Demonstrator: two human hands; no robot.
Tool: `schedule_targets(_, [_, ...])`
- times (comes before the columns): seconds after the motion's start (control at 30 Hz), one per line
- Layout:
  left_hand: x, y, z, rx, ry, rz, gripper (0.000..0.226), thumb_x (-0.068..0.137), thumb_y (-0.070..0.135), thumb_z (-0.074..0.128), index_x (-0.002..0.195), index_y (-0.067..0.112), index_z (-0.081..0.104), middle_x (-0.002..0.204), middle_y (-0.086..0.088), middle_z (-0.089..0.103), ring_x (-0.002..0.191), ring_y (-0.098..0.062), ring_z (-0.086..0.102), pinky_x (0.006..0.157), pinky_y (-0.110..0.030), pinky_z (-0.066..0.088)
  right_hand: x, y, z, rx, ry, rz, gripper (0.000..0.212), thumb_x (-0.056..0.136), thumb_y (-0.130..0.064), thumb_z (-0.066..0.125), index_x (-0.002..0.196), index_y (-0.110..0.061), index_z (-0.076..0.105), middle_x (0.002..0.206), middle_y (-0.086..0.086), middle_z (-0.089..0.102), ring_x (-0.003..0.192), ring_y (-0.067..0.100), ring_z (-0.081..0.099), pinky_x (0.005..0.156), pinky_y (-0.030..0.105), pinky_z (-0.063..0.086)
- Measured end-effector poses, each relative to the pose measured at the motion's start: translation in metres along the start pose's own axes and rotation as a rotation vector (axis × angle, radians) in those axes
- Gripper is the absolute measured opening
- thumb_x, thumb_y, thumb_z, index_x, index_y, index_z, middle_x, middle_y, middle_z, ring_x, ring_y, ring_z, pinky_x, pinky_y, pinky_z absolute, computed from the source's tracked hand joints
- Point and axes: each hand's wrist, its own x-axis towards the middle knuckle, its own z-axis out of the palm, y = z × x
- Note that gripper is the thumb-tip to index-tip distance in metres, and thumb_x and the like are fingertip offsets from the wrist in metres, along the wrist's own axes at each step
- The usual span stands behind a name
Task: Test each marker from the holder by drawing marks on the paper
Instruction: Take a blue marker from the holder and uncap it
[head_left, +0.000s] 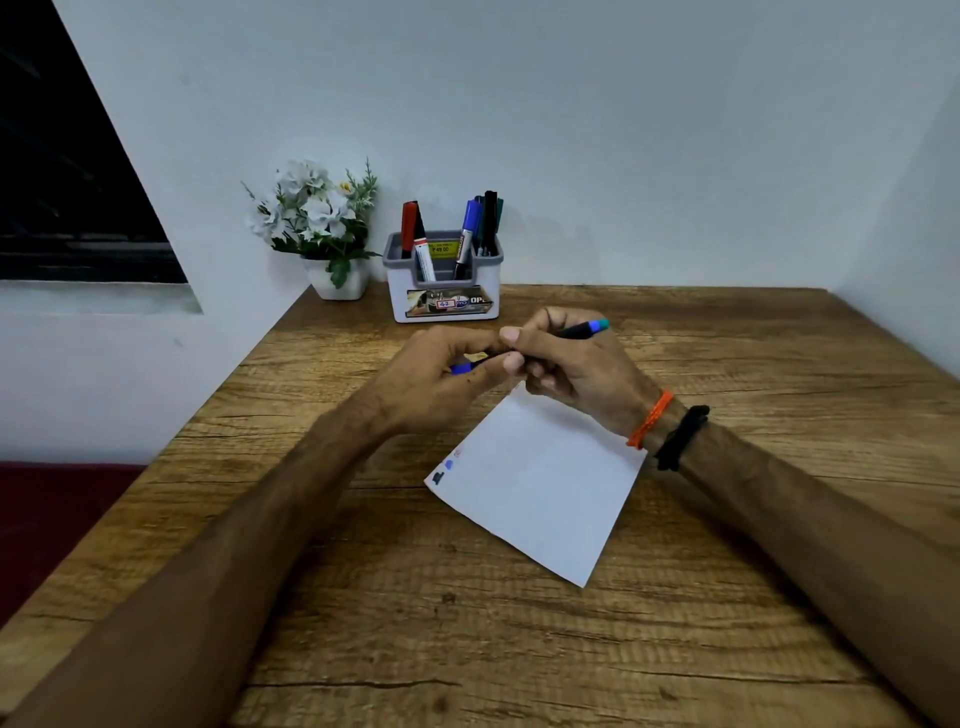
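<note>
Both hands meet above the paper (540, 483) on the desk (727, 597), the right hand (566, 364) gripping a marker (584, 329), the left hand (441, 374) pinching its blue cap (462, 368), probably uncapping or recapping; the holder (445, 291) stands beyond, within easy reach.

We reach both arms forward and our two hands meet in the middle. Our left hand (431, 374) has its fingers curled in, pinching something small and blue. Our right hand (566, 364) has its fingers curled round a dark marker (582, 329), whose end sticks out past the knuckles. The fingertips of both hands touch. Our right wrist bends a little.
</note>
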Motion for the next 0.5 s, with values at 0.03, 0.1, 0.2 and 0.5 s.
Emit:
schedule_targets(0.03, [0.0, -0.002, -0.002, 0.014, -0.002, -0.038, 0.039, 0.078, 0.064, 0.057, 0.102, 0.035, 0.069, 0.092, 0.011, 0.071, 0.073, -0.003, 0.061, 0.07, -0.033, 0.051, 0.0, 0.0, -0.001, -0.016, 0.038, -0.003, 0.022, 0.093, -0.007, 0.064, 0.071, -0.009, 0.062, 0.051, 0.0, 0.053, 0.041, 0.007, 0.045, 0.042, 0.019, 0.039])
schedule_targets(0.1, [-0.001, -0.006, -0.007, 0.064, 0.002, -0.134, 0.043, 0.072, 0.066, 0.066, 0.102, 0.035, 0.067, 0.083, 0.004, 0.067, 0.066, -0.008, 0.056, 0.064, -0.029, 0.045, -0.001, -0.001, -0.004, -0.003, 0.105, 0.017, 0.01, 0.088, -0.011, 0.067, 0.079, -0.009, 0.064, 0.051, -0.001, 0.054, 0.042, 0.01, 0.044, 0.043, 0.02, 0.038])
schedule_targets(0.2, [-0.002, -0.012, -0.008, 0.156, 0.017, -0.247, 0.041, 0.072, 0.059, 0.071, 0.103, 0.031, 0.068, 0.077, 0.006, 0.06, 0.07, -0.009, 0.053, 0.061, -0.025, 0.037, -0.001, -0.005, -0.009, 0.032, 0.143, 0.06, 0.015, 0.078, -0.019, 0.061, 0.089, -0.01, 0.068, 0.054, 0.0, 0.056, 0.05, 0.015, 0.049, 0.047, 0.023, 0.039])
schedule_targets(0.5, [0.0, -0.016, 0.0, 0.324, 0.004, -0.237, 0.027, 0.079, 0.039, 0.07, 0.104, 0.035, 0.064, 0.079, 0.011, 0.059, 0.077, -0.008, 0.053, 0.068, -0.028, 0.043, -0.027, -0.007, 0.005, 0.08, -0.138, 0.21, 0.033, 0.087, -0.022, 0.051, 0.098, 0.0, 0.073, 0.084, 0.018, 0.074, 0.069, 0.02, 0.072, 0.056, 0.022, 0.054])
